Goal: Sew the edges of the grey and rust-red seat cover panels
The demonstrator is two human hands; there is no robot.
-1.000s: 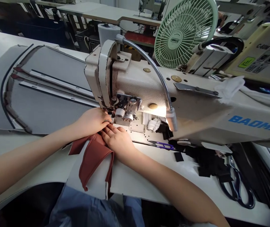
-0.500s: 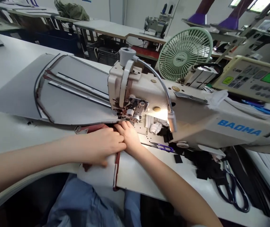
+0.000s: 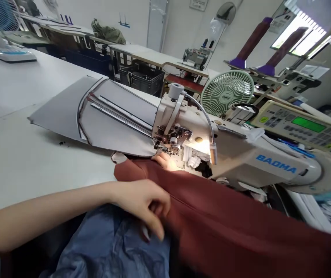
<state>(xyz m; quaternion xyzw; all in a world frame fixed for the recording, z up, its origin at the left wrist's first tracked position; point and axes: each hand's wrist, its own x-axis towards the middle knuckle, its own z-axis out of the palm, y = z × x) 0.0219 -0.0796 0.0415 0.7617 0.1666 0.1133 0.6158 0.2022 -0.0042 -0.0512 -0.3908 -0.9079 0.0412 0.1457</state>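
Your left hand [image 3: 140,202] is half-curled against the rust-brown fabric panel [image 3: 226,216], grip unclear; your right hand [image 3: 162,160] lies open at its edge, beside the steel presser foot [image 3: 165,148] of the white BAOMA sewing machine [image 3: 241,162].

Rust-red cloth [image 3: 223,216], matt and smooth — sewing machine head [image 3: 241,164], painted metal.

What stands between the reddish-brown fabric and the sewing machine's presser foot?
The person's right hand does, partly under the fabric and just in front of the presser foot. A grey template lies beside the foot, not between them.
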